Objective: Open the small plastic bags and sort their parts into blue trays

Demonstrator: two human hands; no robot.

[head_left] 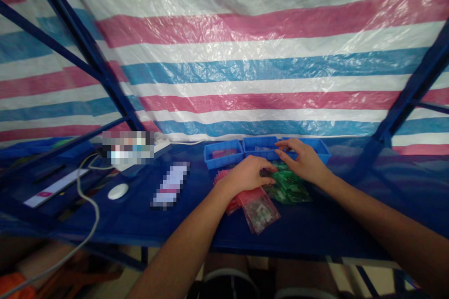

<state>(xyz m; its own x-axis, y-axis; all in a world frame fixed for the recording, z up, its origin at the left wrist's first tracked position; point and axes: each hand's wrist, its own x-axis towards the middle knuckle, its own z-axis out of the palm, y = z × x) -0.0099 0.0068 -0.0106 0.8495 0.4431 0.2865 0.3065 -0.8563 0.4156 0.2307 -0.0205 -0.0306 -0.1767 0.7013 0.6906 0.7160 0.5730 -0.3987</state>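
My left hand [247, 173] rests with curled fingers on a pile of pink plastic bags [257, 208] on the blue table [140, 219]. Its fingertips touch a small dark item at the edge of the green bags; what they grip is hidden. My right hand [301, 159] lies over a pile of green bags [289, 189], fingers stretched toward the middle blue tray [260, 145]. Both hands sit just in front of a row of three blue trays; the left tray [223, 153] holds something pink.
A white mouse [118, 191] with a cable lies at the left. A blurred flat item [170, 185] is beside it. A white strip [52, 189] lies further left. A striped tarp [245, 56] hangs behind the table, framed by blue poles.
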